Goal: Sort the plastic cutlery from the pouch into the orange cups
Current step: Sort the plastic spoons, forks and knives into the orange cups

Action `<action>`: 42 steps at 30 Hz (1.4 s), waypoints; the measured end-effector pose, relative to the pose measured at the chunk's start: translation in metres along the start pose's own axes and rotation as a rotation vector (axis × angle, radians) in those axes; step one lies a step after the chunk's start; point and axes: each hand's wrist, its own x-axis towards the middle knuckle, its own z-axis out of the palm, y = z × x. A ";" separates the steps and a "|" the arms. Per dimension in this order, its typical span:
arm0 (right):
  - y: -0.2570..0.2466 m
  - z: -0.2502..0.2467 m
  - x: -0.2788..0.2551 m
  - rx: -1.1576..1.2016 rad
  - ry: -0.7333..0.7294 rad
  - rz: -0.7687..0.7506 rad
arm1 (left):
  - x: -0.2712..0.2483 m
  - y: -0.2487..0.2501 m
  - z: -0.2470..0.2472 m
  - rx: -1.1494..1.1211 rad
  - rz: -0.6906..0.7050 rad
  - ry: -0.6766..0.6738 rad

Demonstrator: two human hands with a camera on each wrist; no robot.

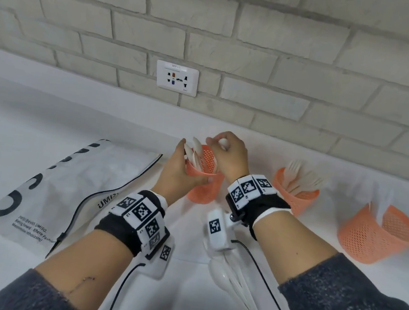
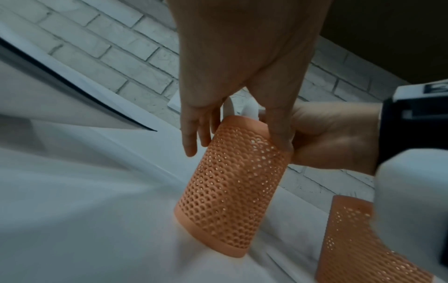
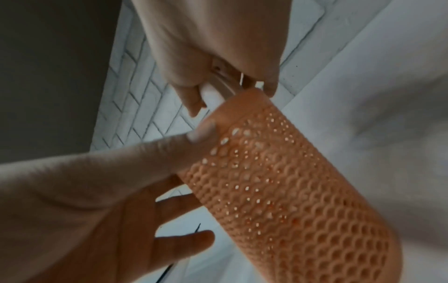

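My left hand (image 1: 189,164) grips the rim of a tilted orange mesh cup (image 1: 203,188), thumb on one side and fingers on the other. Several white plastic spoons (image 1: 194,151) stick out of this cup. Just above its mouth, my right hand (image 1: 219,143) pinches a white spoon (image 1: 223,142) whose handle runs down into the cup (image 3: 290,181). In the right wrist view the white handle (image 3: 218,90) enters the rim between finger and thumb. The grey-white pouch (image 1: 63,188) lies flat to the left of the cup.
An orange cup with forks (image 1: 294,192) and an orange cup with knives (image 1: 380,235) stand to the right. Loose white cutlery (image 1: 231,278) lies on the white counter (image 1: 34,119) under my right wrist. A brick wall with a socket (image 1: 177,78) closes the back.
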 end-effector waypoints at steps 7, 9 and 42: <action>-0.013 -0.048 -0.009 -0.218 -0.073 -0.114 | -0.006 0.003 -0.009 0.177 -0.098 0.001; -0.006 -0.067 -0.017 -0.383 -0.159 -0.071 | -0.015 0.003 -0.018 0.403 -0.057 0.040; 0.042 -0.073 -0.175 -0.978 -0.667 0.225 | -0.132 0.031 -0.010 1.131 -0.060 -0.432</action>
